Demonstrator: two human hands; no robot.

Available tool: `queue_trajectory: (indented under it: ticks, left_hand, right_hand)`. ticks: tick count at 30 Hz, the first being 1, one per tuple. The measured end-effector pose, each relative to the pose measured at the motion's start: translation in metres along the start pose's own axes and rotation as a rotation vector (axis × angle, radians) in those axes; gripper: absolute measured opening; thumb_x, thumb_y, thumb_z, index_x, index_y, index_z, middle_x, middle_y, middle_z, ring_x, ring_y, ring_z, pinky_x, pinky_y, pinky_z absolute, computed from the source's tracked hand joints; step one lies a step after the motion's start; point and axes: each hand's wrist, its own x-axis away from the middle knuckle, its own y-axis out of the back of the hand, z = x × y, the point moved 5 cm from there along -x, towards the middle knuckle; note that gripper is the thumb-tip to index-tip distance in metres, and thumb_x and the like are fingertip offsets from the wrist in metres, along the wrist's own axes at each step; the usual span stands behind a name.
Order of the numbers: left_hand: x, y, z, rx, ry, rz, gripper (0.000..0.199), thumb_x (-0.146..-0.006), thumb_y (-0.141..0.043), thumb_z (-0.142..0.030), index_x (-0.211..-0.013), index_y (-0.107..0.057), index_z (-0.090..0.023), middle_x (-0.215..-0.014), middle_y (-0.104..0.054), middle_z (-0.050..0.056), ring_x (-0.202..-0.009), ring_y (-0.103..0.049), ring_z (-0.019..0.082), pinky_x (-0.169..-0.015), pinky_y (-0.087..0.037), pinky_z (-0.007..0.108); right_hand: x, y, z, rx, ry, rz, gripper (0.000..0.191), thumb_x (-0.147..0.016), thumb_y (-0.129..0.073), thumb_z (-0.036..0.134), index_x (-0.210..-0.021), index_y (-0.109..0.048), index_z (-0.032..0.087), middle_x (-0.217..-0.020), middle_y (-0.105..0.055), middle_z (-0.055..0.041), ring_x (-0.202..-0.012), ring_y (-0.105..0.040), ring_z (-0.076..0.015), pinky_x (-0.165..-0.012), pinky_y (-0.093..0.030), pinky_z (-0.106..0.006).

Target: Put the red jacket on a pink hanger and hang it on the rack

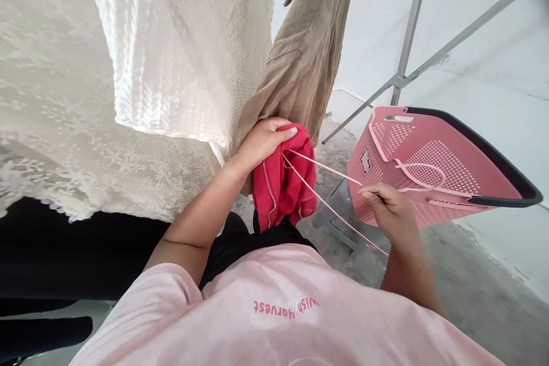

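The left hand (265, 138) grips the red cloth (283, 183) right beside the hanging tan cloth (300, 51). The right hand (388, 209) pinches the pink string (321, 194) near the pink basket (433, 166) edge, with bare floor (472, 291) below.

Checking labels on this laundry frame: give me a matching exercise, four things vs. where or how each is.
Things:
1. red garment
2. pink cord
3. pink basket
4. beige garment

Places:
A. hanging above the left hand
B. tilted, at right
C. bunched in the left hand
D. stretched from red garment to right hand

Pairs: 1-C, 2-D, 3-B, 4-A
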Motion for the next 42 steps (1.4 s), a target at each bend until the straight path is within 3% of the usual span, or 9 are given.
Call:
queue_trajectory:
  ticks: [10, 14, 19, 25, 30, 34, 37, 39, 42]
  left_hand:
    - [0.033, -0.066, -0.031, -0.275, -0.233, 0.336, 0.022, -0.091, -0.057, -0.021, -0.1, -0.076, -0.02, -0.098, -0.076, 0.005, -0.097, -0.068, 0.017, -0.093, -0.051, 0.031]
    - [0.037, -0.062, -0.027, -0.651, -0.263, 0.275, 0.026, -0.09, -0.061, -0.02, -0.114, -0.071, -0.017, -0.115, -0.07, 0.009, -0.109, -0.064, 0.021, -0.099, -0.049, 0.035]
    - [0.036, -0.041, -0.032, -1.082, -0.169, 0.166, 0.032, -0.086, -0.069, -0.029, -0.113, -0.069, -0.013, -0.115, -0.062, 0.012, -0.091, -0.066, 0.023, -0.078, -0.052, 0.034]
    - [0.029, -0.029, -0.048, -0.868, -0.363, 0.205, 0.028, -0.098, -0.048, -0.032, -0.101, -0.072, -0.018, -0.106, -0.059, 0.007, -0.09, -0.06, 0.017, -0.082, -0.048, 0.032]
    - [0.017, -0.033, -0.047, -0.803, -0.564, 0.143, 0.01, -0.087, -0.058, -0.017, -0.091, -0.067, -0.02, -0.114, -0.061, 0.006, -0.108, -0.054, 0.023, -0.096, -0.044, 0.039]
    - [0.008, -0.041, -0.043, -0.724, -0.492, 0.164, 0.021, -0.085, -0.057, -0.013, -0.105, -0.063, -0.018, -0.094, -0.066, 0.004, -0.094, -0.06, 0.021, -0.093, -0.044, 0.038]
    - [0.005, -0.039, -0.044, -0.625, -0.439, 0.174, 0.024, -0.087, -0.054, -0.013, -0.106, -0.066, -0.021, -0.1, -0.07, 0.003, -0.1, -0.062, 0.021, -0.094, -0.045, 0.034]
    - [0.0, -0.03, -0.044, -0.557, -0.406, 0.15, 0.02, -0.088, -0.053, -0.015, -0.096, -0.07, -0.023, -0.1, -0.071, 0.003, -0.102, -0.063, 0.021, -0.095, -0.046, 0.034]
    - [-0.011, -0.003, -0.041, -0.448, -0.328, -0.035, 0.017, -0.086, -0.055, -0.017, -0.089, -0.071, -0.023, -0.097, -0.072, 0.003, -0.098, -0.063, 0.021, -0.094, -0.048, 0.034]
  right_hand:
    - [-0.019, -0.068, 0.014, -0.073, 0.005, -0.077, 0.021, -0.091, -0.056, 0.031, -0.083, -0.073, 0.021, -0.085, -0.071, -0.0017, -0.075, -0.065, -0.0142, -0.073, -0.049, -0.027]
    - [-0.021, -0.061, 0.013, -0.122, 0.006, -0.253, 0.018, -0.09, -0.06, 0.031, -0.084, -0.074, 0.02, -0.086, -0.072, -0.0017, -0.08, -0.066, -0.0144, -0.077, -0.051, -0.027]
    - [-0.027, -0.046, 0.018, -0.117, 0.014, -0.344, 0.015, -0.088, -0.063, 0.029, -0.083, -0.075, 0.021, -0.083, -0.072, -0.0012, -0.078, -0.066, -0.0139, -0.074, -0.052, -0.027]
    - [-0.032, -0.029, 0.022, -0.113, 0.041, -0.444, 0.013, -0.087, -0.066, 0.03, -0.084, -0.075, 0.021, -0.084, -0.071, -0.0017, -0.08, -0.066, -0.0142, -0.076, -0.052, -0.027]
    - [-0.033, -0.009, 0.032, -0.103, 0.137, -0.473, 0.012, -0.088, -0.067, 0.031, -0.085, -0.075, 0.022, -0.083, -0.07, -0.0014, -0.077, -0.064, -0.0136, -0.072, -0.052, -0.027]
    - [-0.04, 0.0, 0.04, -0.02, 0.176, -0.421, 0.017, -0.09, -0.065, 0.036, -0.084, -0.075, 0.023, -0.079, -0.068, -0.0023, -0.074, -0.063, -0.0154, -0.068, -0.051, -0.03]
    - [-0.047, 0.005, 0.049, 0.072, 0.231, -0.419, 0.017, -0.091, -0.063, 0.038, -0.089, -0.074, 0.025, -0.081, -0.067, -0.0037, -0.077, -0.063, -0.0181, -0.074, -0.051, -0.036]
    - [-0.045, 0.009, 0.057, 0.156, 0.28, -0.528, 0.019, -0.089, -0.066, 0.041, -0.097, -0.072, 0.025, -0.095, -0.067, -0.006, -0.093, -0.063, -0.0229, -0.085, -0.051, -0.042]
    - [-0.023, 0.005, 0.064, 0.249, 0.31, -0.785, 0.022, -0.087, -0.068, 0.043, -0.1, -0.067, 0.025, -0.11, -0.062, -0.0086, -0.111, -0.057, -0.028, -0.098, -0.046, -0.051]
